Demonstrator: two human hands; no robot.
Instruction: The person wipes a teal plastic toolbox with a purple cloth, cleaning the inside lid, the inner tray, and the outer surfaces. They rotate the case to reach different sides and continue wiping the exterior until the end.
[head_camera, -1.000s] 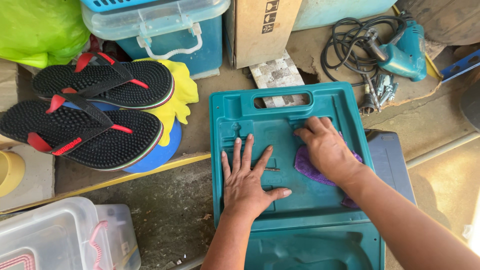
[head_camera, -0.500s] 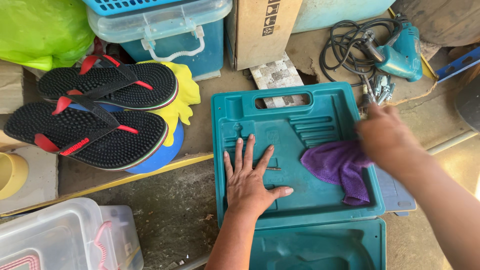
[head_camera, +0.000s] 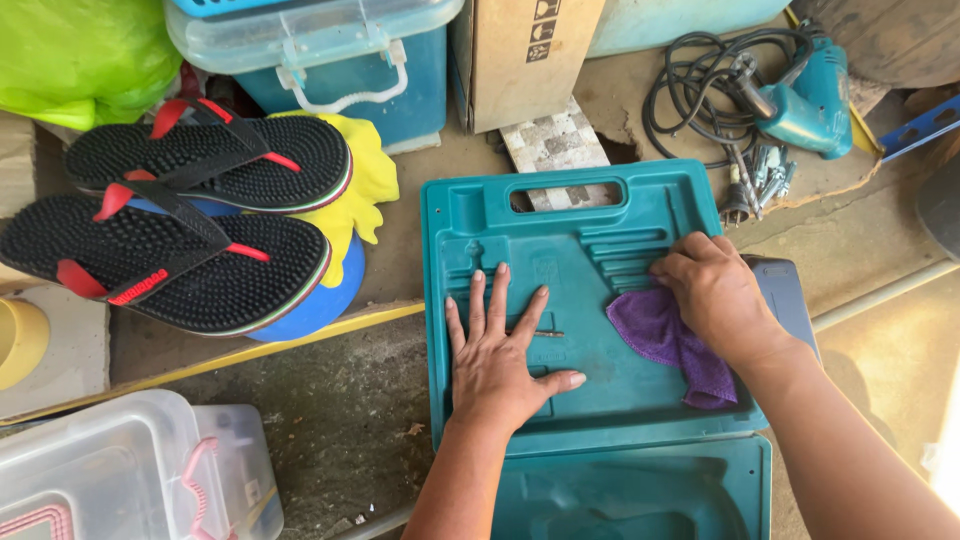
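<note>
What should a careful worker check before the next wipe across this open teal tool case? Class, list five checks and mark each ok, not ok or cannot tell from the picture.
1. Case steadied: left hand lies flat, fingers spread, on the teal tool case. Ok.
2. Cloth under control: right hand presses on the purple cloth. Ok.
3. Cloth inside the case: one corner trails toward the lower right rim. Ok, just.
4. Loose bits in the path: a thin metal piece lies by the left fingers. Not ok.
5. Drill and its coiled cord outside the case: they lie on the floor beyond it. Ok.
</note>
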